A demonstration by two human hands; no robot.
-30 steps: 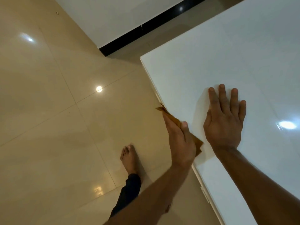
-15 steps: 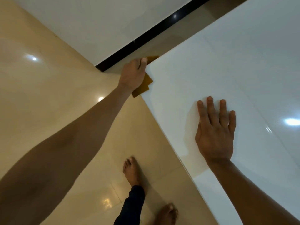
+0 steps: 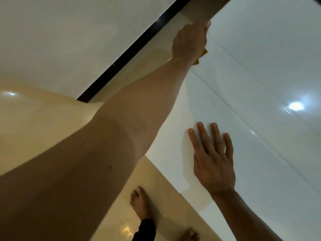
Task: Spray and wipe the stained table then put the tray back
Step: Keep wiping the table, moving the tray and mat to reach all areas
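Since the earlier frames, the left hand (image 3: pixel 190 41) has travelled from the near stretch of the table's left edge, past the corner, to a point further along the far edge, carrying the cloth (image 3: pixel 201 57) with it; the right hand (image 3: pixel 214 159) has stayed planted in nearly the same spot. At left, the tiled floor (image 3: pixel 34 127) meets a pale wall with a dark skirting strip (image 3: pixel 132 49); two bare feet stand below, one foot (image 3: pixel 140 203) just beside the table's near edge. At centre, the left arm reaches fully forward, and the left hand grips the brown cloth, of which only a small corner shows under the wrist, pressed against the table rim. At right, the right hand lies flat with straight fingers, palm down on the white table (image 3: pixel 260 75), bracing the body. No stain shows on the glossy top. Wiping of the edges appears well advanced. No spray bottle or tray is in view, so returning the tray seems left to do.
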